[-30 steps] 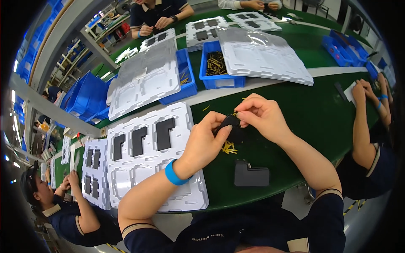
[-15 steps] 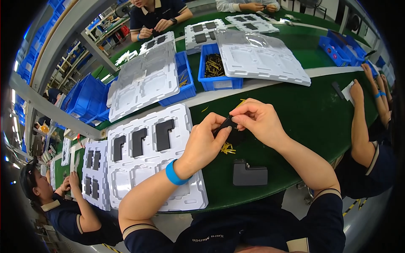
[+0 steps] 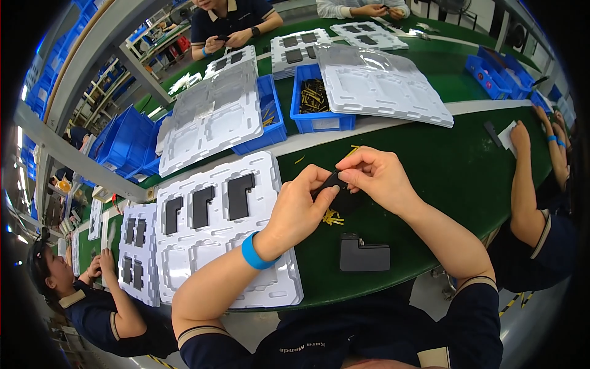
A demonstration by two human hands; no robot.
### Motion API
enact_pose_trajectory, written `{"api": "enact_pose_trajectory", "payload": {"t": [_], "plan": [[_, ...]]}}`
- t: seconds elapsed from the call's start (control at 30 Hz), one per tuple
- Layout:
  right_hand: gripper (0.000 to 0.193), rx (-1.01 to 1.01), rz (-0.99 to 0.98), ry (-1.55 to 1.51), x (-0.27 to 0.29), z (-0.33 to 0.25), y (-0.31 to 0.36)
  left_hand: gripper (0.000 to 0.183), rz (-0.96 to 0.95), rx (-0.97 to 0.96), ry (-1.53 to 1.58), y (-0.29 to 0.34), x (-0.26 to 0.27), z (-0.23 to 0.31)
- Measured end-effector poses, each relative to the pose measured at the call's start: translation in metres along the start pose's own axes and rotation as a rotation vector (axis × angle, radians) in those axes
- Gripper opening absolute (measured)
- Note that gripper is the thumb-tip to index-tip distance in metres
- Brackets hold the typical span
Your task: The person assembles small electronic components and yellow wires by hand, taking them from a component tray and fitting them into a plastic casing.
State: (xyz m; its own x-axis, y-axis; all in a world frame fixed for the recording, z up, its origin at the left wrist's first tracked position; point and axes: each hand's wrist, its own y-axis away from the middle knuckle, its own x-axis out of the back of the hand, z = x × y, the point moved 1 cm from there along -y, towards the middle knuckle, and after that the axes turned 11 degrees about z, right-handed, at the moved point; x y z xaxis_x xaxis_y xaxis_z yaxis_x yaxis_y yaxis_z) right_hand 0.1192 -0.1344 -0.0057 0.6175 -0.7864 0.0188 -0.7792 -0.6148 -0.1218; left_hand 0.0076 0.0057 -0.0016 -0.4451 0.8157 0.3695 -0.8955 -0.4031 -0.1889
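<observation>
A dark black part [image 3: 332, 181], mostly covered by fingers, is gripped in my left hand [image 3: 301, 200] above the green table. My right hand [image 3: 380, 179] pinches at its upper right end, thumb and forefinger pressed together; any smaller piece between those fingertips is hidden. Right below the hands lie loose yellow strips [image 3: 332, 218]. Nearer to me on the table rests a black L-shaped block [image 3: 365, 256]. To the left, a white molded tray [image 3: 284, 280] carries three similar black L-shaped blocks [image 3: 240, 197] in its far row of pockets.
Beyond the hands stand a blue bin [image 3: 324, 123] of yellow and dark strips and another blue bin [image 3: 261, 140], both partly covered by white trays [image 3: 393, 92]. A smaller-looking tray [image 3: 138, 246] of blocks adjoins mine at left. Co-workers sit left, right and across.
My hands stay almost in place, the fingers shifting slightly on the black part. Across the table, a co-worker's hands now show a dark piece more plainly.
</observation>
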Motion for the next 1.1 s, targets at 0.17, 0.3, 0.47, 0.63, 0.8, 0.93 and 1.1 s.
{"api": "enact_pose_trajectory", "payload": {"t": [0.17,0.3,0.47,0.63,0.8,0.93,1.1], "plan": [[0.012,-0.098,-0.068,-0.008,0.004,0.000,-0.002,0.014,0.005,0.011,-0.002,0.000,-0.001,-0.002],[0.011,-0.097,-0.107,-0.013,0.005,0.002,-0.004,0.014,0.006,0.018,0.008,0.000,0.000,0.001],[0.013,-0.084,-0.133,-0.038,0.006,0.001,-0.006,0.015,-0.037,0.031,0.079,-0.003,0.002,-0.004],[0.023,0.083,-0.176,0.082,0.011,-0.003,-0.007,0.026,-0.058,0.166,0.240,-0.013,0.013,-0.005],[0.020,0.219,-0.161,0.057,0.012,0.007,-0.011,0.037,-0.133,0.204,0.355,-0.014,0.016,-0.005],[0.013,0.365,-0.128,0.077,0.014,0.012,-0.015,0.040,-0.193,0.266,0.370,-0.014,0.017,-0.004],[0.011,0.473,-0.084,0.119,0.014,0.015,-0.012,0.039,-0.248,0.314,0.393,-0.013,0.018,-0.003]]}}
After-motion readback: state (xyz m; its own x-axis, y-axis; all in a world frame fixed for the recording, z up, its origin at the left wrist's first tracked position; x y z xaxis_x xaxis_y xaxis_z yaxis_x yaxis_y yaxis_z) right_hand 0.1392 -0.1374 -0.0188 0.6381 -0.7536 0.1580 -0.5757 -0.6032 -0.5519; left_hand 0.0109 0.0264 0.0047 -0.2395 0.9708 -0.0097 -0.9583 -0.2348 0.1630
